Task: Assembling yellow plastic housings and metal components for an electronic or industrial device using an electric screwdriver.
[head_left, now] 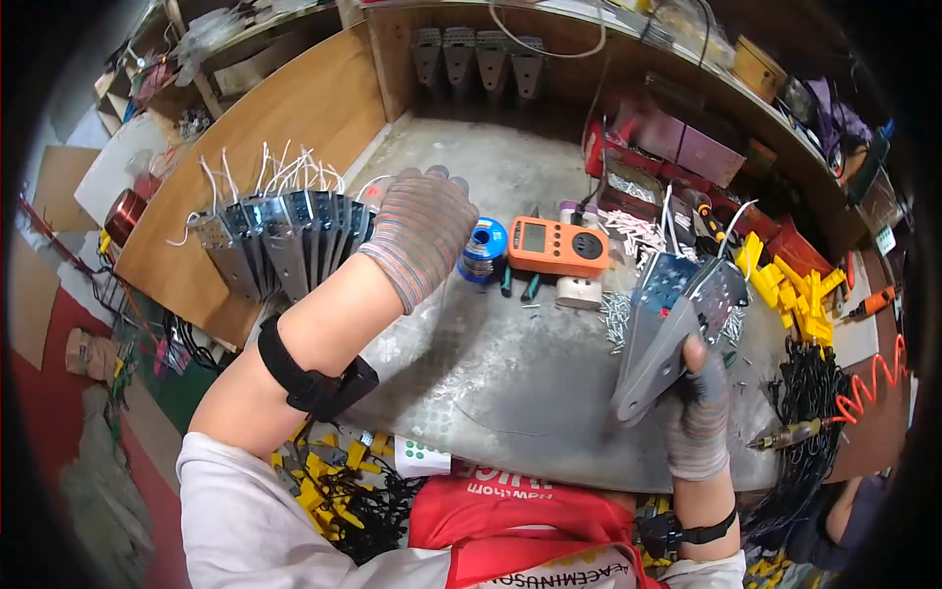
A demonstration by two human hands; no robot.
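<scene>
My right hand [699, 412], in a striped knit glove, grips tapered grey metal housings [648, 339] at the bench's right side, thumb on the near face. Two seem to lie together, with shiny dark-blue tops and white wires standing up. My left hand [422, 231], gloved alike, hovers with curled fingers between a fanned row of similar housings [285, 245] and a blue solder spool [481, 250]. A white wire loops beside its fingers; whatever they hold is hidden. Right of the spool lies an orange meter [559, 247] with a small screen and a socket.
Loose screws [616, 319] and pale pink small parts [636, 234] lie behind the held housings. Yellow connectors [795, 294] with black cables and a coiled red air hose [873, 383] sit far right. More housings [491, 61] stand at the back. A wooden panel [285, 108] borders the left.
</scene>
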